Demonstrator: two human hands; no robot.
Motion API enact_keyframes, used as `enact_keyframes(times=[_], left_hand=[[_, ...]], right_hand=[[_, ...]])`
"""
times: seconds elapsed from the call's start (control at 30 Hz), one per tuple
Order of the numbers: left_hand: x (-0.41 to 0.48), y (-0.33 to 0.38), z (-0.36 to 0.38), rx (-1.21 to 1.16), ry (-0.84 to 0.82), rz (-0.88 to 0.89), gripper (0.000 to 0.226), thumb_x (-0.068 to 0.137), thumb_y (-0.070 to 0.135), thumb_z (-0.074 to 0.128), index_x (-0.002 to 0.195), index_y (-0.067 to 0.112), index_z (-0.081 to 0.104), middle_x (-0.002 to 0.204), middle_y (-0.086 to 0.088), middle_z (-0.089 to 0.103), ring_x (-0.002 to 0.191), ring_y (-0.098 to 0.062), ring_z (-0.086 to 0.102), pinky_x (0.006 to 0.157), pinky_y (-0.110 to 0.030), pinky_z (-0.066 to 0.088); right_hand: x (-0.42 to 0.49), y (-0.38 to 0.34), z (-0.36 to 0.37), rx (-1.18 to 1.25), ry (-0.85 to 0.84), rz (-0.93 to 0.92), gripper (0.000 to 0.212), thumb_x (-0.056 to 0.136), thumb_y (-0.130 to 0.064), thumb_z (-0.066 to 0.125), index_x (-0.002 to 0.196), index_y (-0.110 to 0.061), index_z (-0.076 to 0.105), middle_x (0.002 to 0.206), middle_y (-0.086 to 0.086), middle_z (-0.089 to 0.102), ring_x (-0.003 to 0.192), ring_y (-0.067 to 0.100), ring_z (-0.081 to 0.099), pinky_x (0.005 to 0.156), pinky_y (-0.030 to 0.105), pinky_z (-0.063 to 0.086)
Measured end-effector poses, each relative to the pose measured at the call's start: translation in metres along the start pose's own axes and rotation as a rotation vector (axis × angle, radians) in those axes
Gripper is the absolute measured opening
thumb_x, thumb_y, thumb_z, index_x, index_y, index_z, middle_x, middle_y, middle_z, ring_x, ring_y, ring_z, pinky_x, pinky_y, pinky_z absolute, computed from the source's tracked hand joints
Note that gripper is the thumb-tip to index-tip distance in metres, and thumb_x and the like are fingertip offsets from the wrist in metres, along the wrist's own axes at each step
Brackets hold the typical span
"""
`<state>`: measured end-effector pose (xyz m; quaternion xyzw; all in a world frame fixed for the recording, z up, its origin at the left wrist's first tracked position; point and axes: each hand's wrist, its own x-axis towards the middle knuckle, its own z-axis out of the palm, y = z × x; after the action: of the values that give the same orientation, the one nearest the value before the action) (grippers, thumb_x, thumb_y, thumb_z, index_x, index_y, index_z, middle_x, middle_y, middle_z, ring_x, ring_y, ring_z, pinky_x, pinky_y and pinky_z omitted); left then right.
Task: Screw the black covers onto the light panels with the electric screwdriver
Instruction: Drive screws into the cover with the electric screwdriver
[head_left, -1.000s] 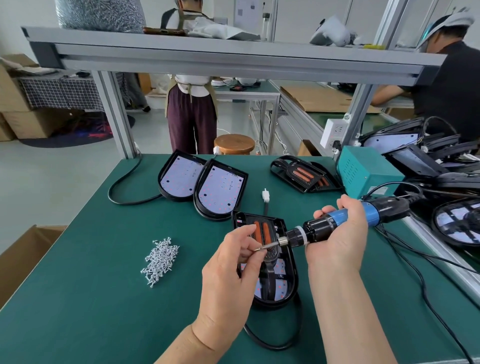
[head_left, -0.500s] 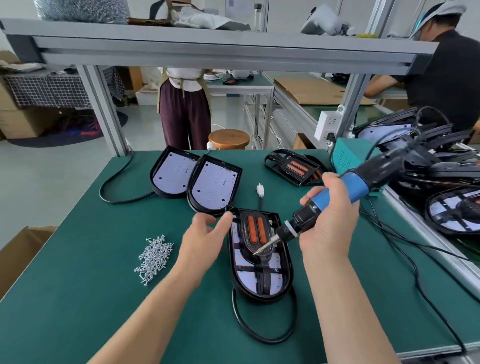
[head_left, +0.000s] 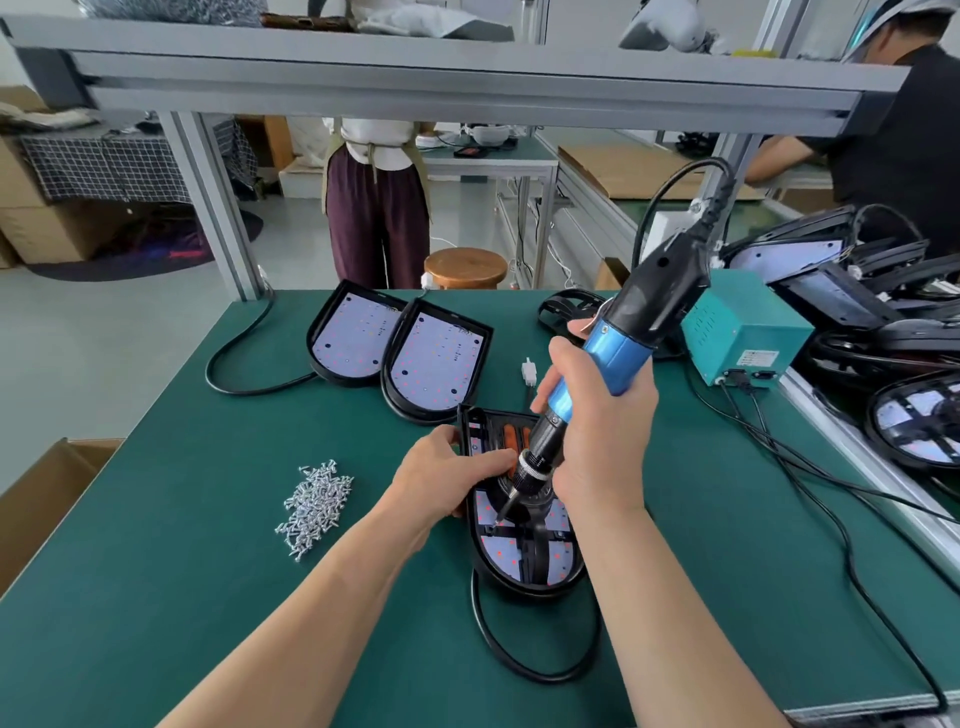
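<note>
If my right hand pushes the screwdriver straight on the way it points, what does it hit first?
Probably the black cover on the near light panel; the bit looks almost touching.

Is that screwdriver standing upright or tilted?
Tilted. The right hand grips the electric screwdriver leaning up and rightward, bit down on the black cover, while the left hand holds the light panel.

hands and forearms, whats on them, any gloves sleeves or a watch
The left hand and right hand are bare: no gloves, rings or tape show. The left forearm and right forearm are uncovered down to the picture's lower edge, with no sleeve, watch or wristband in view.
</note>
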<state>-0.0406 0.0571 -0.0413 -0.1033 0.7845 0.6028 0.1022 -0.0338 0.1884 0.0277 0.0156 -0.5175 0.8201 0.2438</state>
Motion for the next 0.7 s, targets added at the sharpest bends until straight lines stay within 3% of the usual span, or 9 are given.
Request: enact_keyframes(times=[0.13, 0.33, 0.53, 0.7], left_hand=[[-0.002, 0.0, 0.001, -0.023, -0.01, 0.019, 0.05, 0.058, 0.053, 0.081, 0.1, 0.029, 0.066, 0.084, 0.006, 0.077, 0.08, -0.019, 0.074, 0.059, -0.033, 0.053], [-0.001, -0.001, 0.002, -0.038, 0.006, 0.039, 0.056, 0.048, 0.057, 0.076, 0.094, 0.027, 0.067, 0.08, 0.005, 0.076, 0.077, -0.019, 0.072, 0.06, -0.032, 0.049], [0.002, -0.001, 0.006, -0.056, 0.02, 0.037, 0.049, 0.044, 0.046, 0.073, 0.085, 0.019, 0.068, 0.076, 0.004, 0.075, 0.079, -0.02, 0.072, 0.083, -0.044, 0.058], [0.003, -0.001, 0.008, -0.086, 0.032, 0.029, 0.057, 0.041, 0.046, 0.073, 0.09, 0.019, 0.068, 0.085, 0.0, 0.076, 0.086, -0.023, 0.073, 0.088, -0.047, 0.058]], right_hand=[[-0.003, 0.004, 0.003, -0.007, -0.032, 0.006, 0.021, 0.079, -0.013, 0.068, 0.098, -0.017, 0.061, 0.056, 0.006, 0.05, 0.048, 0.018, 0.048, 0.062, 0.027, 0.057], [-0.005, 0.004, 0.006, -0.026, -0.13, 0.0, 0.021, 0.078, -0.015, 0.069, 0.098, -0.019, 0.062, 0.059, 0.005, 0.051, 0.049, 0.018, 0.049, 0.053, 0.022, 0.049], [-0.007, 0.004, 0.011, -0.097, -0.243, -0.026, 0.03, 0.077, -0.018, 0.07, 0.105, -0.023, 0.063, 0.061, 0.003, 0.052, 0.051, 0.02, 0.048, 0.054, 0.025, 0.046], [-0.009, 0.005, 0.007, -0.078, -0.245, -0.056, 0.023, 0.076, -0.019, 0.068, 0.096, -0.02, 0.058, 0.061, 0.008, 0.05, 0.049, 0.019, 0.047, 0.054, 0.022, 0.045]])
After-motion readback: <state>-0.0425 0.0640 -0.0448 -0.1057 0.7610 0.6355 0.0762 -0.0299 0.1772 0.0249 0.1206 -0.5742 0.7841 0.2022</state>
